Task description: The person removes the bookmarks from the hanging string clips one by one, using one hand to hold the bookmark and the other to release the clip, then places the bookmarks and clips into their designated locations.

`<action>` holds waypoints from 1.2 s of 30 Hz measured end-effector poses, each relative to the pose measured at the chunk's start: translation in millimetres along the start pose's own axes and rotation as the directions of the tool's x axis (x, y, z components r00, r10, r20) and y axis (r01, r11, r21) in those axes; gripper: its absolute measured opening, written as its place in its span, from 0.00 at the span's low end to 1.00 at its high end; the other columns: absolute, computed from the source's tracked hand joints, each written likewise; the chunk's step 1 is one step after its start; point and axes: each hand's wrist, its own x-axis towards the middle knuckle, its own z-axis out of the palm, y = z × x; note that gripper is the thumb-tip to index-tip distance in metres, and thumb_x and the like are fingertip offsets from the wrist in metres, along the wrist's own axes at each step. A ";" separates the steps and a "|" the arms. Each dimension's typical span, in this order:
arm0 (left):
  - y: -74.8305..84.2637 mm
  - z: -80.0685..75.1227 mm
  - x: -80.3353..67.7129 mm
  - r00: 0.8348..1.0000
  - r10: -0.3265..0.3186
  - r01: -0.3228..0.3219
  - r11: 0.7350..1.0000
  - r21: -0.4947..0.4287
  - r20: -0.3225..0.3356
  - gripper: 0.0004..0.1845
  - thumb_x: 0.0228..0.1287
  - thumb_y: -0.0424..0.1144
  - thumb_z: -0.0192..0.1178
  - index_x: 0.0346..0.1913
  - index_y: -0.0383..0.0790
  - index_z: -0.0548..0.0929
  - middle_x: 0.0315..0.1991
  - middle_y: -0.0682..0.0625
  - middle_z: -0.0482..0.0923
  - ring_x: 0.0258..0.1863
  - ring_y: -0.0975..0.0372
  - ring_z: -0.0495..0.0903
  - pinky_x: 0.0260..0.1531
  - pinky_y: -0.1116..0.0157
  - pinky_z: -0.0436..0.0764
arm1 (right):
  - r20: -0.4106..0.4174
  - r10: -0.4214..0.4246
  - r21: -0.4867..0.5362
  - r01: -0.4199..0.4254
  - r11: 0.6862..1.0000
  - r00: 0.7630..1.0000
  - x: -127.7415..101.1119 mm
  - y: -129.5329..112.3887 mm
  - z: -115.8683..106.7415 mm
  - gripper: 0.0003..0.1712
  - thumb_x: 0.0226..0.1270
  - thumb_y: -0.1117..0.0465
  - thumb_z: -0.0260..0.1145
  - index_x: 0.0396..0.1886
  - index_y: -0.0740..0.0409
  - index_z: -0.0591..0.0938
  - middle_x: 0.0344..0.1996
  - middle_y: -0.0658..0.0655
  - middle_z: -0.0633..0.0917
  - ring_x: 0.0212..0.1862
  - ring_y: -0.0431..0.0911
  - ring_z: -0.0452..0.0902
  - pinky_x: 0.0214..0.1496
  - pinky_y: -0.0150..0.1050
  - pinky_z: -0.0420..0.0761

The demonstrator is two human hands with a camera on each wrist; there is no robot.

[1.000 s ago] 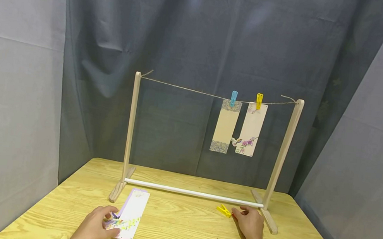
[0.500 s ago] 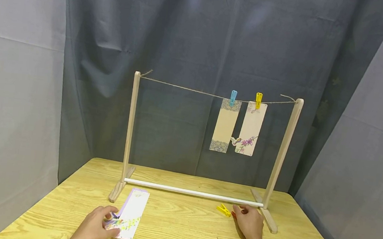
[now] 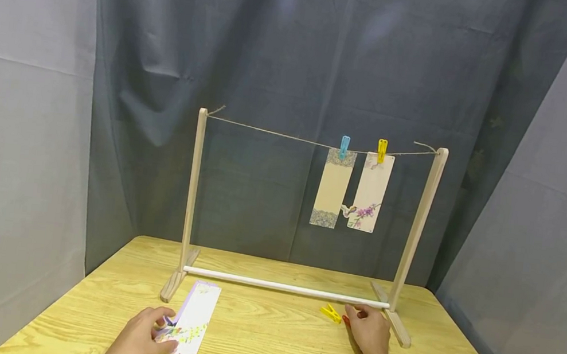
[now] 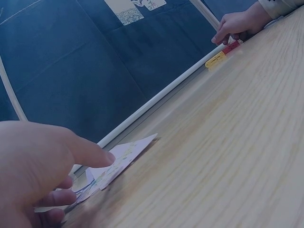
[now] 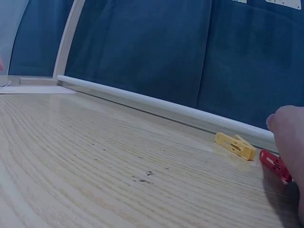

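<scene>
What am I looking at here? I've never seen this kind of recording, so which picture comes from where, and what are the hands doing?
No machine here: a person works with bare hands. The wide picture comes from a head camera; the other two come from cameras on each wrist. On the table stands a wooden rack with a string; two bookmarks hang from it on a blue peg and a yellow one. The left hand holds the near end of a stack of bookmarks lying flat. The right hand rests by a red peg, touching or nearly so; a yellow peg lies beside it.
</scene>
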 end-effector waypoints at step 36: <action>25.4 -3.0 16.5 0.992 0.111 -0.116 0.990 -0.079 -0.060 0.23 0.59 0.38 0.78 0.56 0.40 0.84 0.40 0.50 0.78 0.37 0.58 0.79 0.36 0.63 0.79 | 0.102 -0.007 0.242 -0.018 0.970 0.995 17.2 -25.5 -26.9 0.28 0.73 0.41 0.68 0.57 0.58 0.87 0.48 0.61 0.86 0.48 0.56 0.82 0.42 0.43 0.81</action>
